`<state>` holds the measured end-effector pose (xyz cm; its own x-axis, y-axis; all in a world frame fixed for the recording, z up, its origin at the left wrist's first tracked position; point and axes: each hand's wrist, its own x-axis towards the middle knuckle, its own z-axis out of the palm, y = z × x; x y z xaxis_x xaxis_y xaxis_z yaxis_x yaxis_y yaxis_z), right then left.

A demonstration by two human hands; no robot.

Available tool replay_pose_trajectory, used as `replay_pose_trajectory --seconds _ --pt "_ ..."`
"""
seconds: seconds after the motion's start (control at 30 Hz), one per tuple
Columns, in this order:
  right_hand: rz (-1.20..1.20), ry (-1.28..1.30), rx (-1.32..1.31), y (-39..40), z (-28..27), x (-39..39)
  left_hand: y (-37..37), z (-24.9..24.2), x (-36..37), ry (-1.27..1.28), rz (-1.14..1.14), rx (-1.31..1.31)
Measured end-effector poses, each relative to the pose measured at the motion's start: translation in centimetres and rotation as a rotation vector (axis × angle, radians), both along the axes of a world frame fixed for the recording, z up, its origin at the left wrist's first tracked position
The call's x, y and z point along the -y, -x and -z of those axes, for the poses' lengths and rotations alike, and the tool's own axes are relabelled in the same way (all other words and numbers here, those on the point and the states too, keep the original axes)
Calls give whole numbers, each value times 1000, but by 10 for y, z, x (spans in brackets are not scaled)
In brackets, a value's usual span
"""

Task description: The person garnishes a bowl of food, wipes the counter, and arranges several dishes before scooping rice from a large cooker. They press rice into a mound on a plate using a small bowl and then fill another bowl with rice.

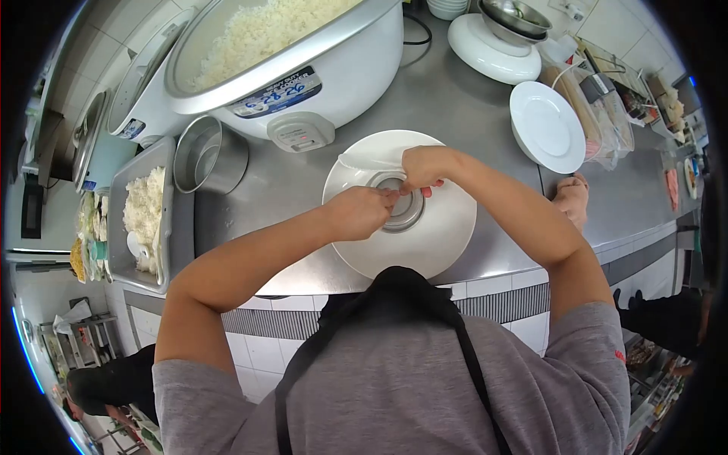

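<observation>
your left hand [360, 212] and right hand [425, 168] meet over the middle of a wide white plate [444, 227] on the steel counter [455, 106], straight in front of you. a metal ring mould [402, 208] sits in the well of the plate. both hands have their fingertips drawn together, pinching something thin and clear at the mould's upper rim (it looks like plastic film, too fine to be sure); a fold of clear film [368, 161] lies on the plate's upper left edge, just beside your right hand.

behind the plate, near it: a big white rice cooker [326, 83], open and full of cooked rice. left of that a bare metal pot [205, 155], then a grey tray [171, 220] holding more rice and a white spoon. to the right, a smaller white plate [546, 125], and behind it a scale with a steel bowl [512, 21]. another person's hand [572, 199] rests at the counter edge, right of your forearm.
</observation>
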<state>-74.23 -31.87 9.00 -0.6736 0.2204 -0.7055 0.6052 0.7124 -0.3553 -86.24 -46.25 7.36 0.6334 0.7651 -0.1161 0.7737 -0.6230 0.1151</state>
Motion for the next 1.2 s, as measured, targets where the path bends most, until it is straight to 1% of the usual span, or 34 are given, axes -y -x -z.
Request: replay_pose_trajectory --seconds 0.1,0.17,0.2,0.27,0.3,0.33,0.37,0.4,0.47,0.5,0.57,0.6,0.67,0.7,0.73,0.77,0.8,0.87,0.93,1.0,1.03,1.07,1.1,1.13,1.2 --pt "6 -41 -59 -9 4 6 -2 0 5 2 -37 -6" --pt "202 -9 -179 -21 2 10 -3 -2 9 -16 -45 8" --pt "208 -33 -186 -28 -3 15 -7 -10 10 -40 -37 4" --pt "450 -99 -371 -47 -5 30 -15 -24 15 -32 -177 94" --pt "525 -96 -472 -61 -10 37 -21 -23 17 -36 -169 96" --pt "530 -95 -467 -78 -10 47 -29 -21 20 -151 -211 122" --pt "609 -81 -647 -96 -8 57 -33 -19 23 -266 -254 147" --pt "686 -68 -830 -112 -8 68 -33 -13 22 -262 -248 150" --pt "775 -72 -801 -143 -14 91 -30 -3 10 -172 -256 104" --pt "782 -78 -799 -156 -13 100 -28 -6 2 -172 -248 108" --pt "920 -87 -797 -178 -9 120 -25 -10 -11 87 -200 44" --pt "926 -90 -794 -188 -3 128 -24 -10 -15 88 -194 46" --pt "1029 -119 -839 -201 13 137 -20 -9 -23 185 -160 15" --pt "1031 -121 -838 -202 13 141 -16 -15 -26 255 -139 -3" --pt "1086 -131 -869 -203 14 144 -12 -24 -27 258 -138 -1" --pt "1141 -140 -898 -202 14 147 -6 -34 -27 288 -222 56" --pt "1141 -139 -894 -197 14 146 0 -44 -25 316 -307 114" --pt "946 -391 -1026 -172 10 140 22 -62 -11 83 -416 205" --pt "813 -374 -1006 -132 -2 133 48 -61 6 -46 -517 650" --pt "518 -591 -914 -95 17 120 63 -69 34 -213 -632 1006" --pt "500 -589 -918 -77 12 123 75 -63 48 -143 -670 1325" --pt "443 -541 -764 -60 5 127 84 -55 62 -69 -693 1645" --pt "384 -495 -609 -48 1 128 84 -52 81 -30 -711 1905" --pt "361 -497 -610 -40 0 126 82 -48 101 10 -716 2169" --pt "271 -437 -462 -26 -1 123 103 -2 133 -81 -733 2466"
